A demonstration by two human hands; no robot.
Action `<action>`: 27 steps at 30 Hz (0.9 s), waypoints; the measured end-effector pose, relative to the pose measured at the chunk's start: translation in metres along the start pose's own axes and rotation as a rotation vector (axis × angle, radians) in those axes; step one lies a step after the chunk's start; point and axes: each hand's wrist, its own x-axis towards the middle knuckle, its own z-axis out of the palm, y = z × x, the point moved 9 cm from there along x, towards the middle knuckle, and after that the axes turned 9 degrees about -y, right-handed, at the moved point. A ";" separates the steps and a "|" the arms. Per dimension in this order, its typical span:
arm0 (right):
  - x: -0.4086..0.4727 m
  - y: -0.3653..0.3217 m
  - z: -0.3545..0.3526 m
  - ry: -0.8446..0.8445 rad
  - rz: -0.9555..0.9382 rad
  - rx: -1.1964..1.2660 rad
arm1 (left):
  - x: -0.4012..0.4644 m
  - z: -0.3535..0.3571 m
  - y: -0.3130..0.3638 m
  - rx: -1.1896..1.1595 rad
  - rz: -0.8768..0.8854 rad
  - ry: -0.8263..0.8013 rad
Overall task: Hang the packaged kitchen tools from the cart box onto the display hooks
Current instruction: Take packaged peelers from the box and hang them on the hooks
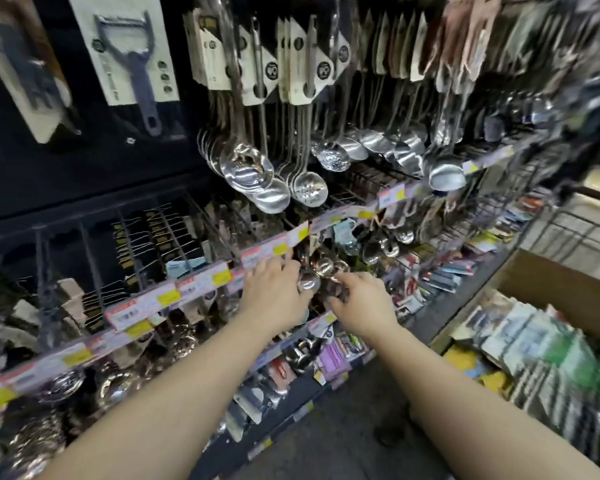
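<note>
Both hands reach into the middle row of the display rack. My left hand (pixel 274 292) grips a small shiny metal spoon set (pixel 317 275) that hangs among similar tools below the price rail. My right hand (pixel 361 303) is just to its right, fingers curled with the fingertips touching the same bunch of spoons; whether it grips them is blurred. The cardboard cart box (pixel 565 289) stands at the right, filled with several packaged kitchen tools (pixel 530 348). The hook itself is hidden behind the hands and spoons.
Rows of steel ladles and skimmers (pixel 274 174) hang above on carded hooks. A carded peeler (pixel 129 53) hangs top left. Price rails with yellow tags (pixel 168 296) cross the rack. More packaged goods (pixel 447 271) fill lower hooks to the right. The floor (pixel 354 427) lies below.
</note>
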 end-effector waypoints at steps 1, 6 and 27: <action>-0.006 0.022 -0.002 0.008 0.045 -0.004 | 0.005 0.011 0.019 0.015 0.024 -0.030; -0.044 0.140 -0.022 0.042 0.269 -0.002 | 0.024 0.061 0.124 0.064 0.166 -0.140; -0.176 0.492 -0.057 0.005 0.777 0.337 | 0.056 0.239 0.452 0.168 0.465 -0.476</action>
